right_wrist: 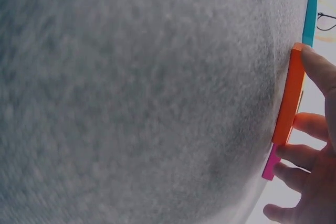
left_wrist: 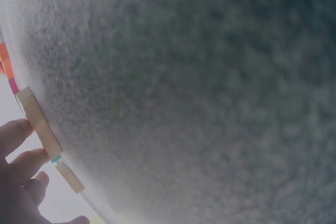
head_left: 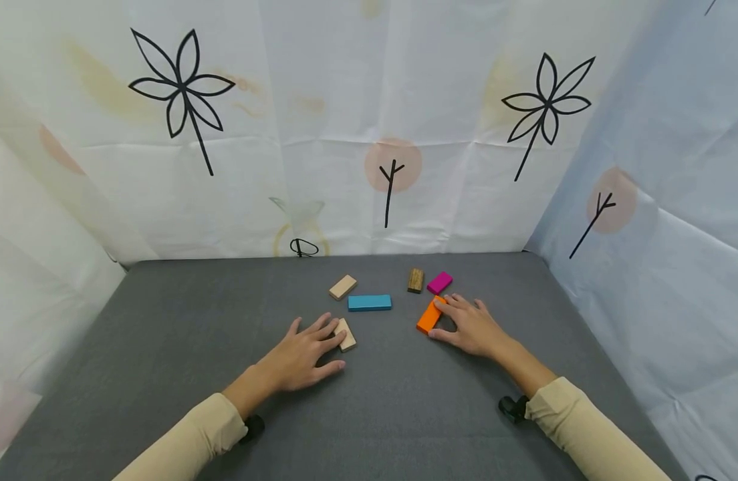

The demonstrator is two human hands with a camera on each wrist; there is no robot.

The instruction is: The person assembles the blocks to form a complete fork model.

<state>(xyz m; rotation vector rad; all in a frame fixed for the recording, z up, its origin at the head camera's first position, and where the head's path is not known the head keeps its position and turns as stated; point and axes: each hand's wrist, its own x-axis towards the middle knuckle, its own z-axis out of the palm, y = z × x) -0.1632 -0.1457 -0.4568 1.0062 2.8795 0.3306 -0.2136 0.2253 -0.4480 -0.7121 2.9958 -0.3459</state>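
Observation:
In the head view, my left hand (head_left: 303,357) lies spread over the grey table, its fingers touching a small beige wooden block (head_left: 348,339) and its thumb apart from it. The left wrist view shows two fingertips against the side of that beige block (left_wrist: 39,121). My right hand (head_left: 471,326) holds an orange block (head_left: 428,318) lightly, thumb at the near end and index finger over the far end. In the right wrist view the orange block (right_wrist: 289,98) stands along the thumb and fingers.
A blue block (head_left: 370,303) lies between the hands, with another beige block (head_left: 343,286) behind it. Farther right are a dark brown wooden block (head_left: 415,280) and a magenta block (head_left: 440,282), just beyond the orange one. White patterned cloth (head_left: 321,133) hangs around the table.

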